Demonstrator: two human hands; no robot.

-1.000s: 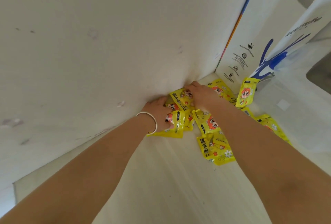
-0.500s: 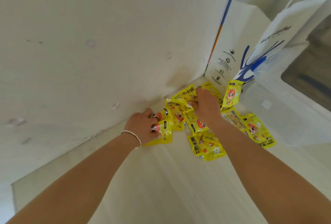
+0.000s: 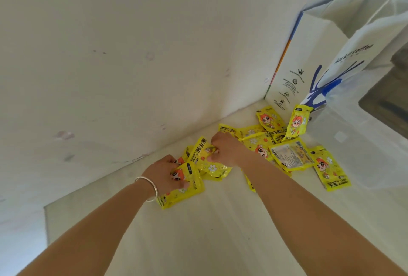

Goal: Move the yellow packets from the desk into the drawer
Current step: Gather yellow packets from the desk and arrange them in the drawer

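Several yellow packets with a cartoon face lie scattered on the pale desk (image 3: 198, 242) near the wall. My left hand (image 3: 164, 173), with a silver bangle on the wrist, is shut on a small bunch of yellow packets (image 3: 183, 187). My right hand (image 3: 225, 148) pinches another yellow packet (image 3: 204, 154) just beyond it. More loose packets (image 3: 291, 156) spread to the right; one packet (image 3: 297, 123) leans upright against a bag. No drawer is in view.
A white paper bag with blue print (image 3: 326, 61) stands at the back right against the wall (image 3: 132, 54). A translucent plastic box (image 3: 364, 143) sits right of the packets. The desk's left edge (image 3: 46, 220) shows at lower left.
Both hands have drawn back from the wall toward me, dragging packets with them. The view has shifted so the bag and more packets on the right show.
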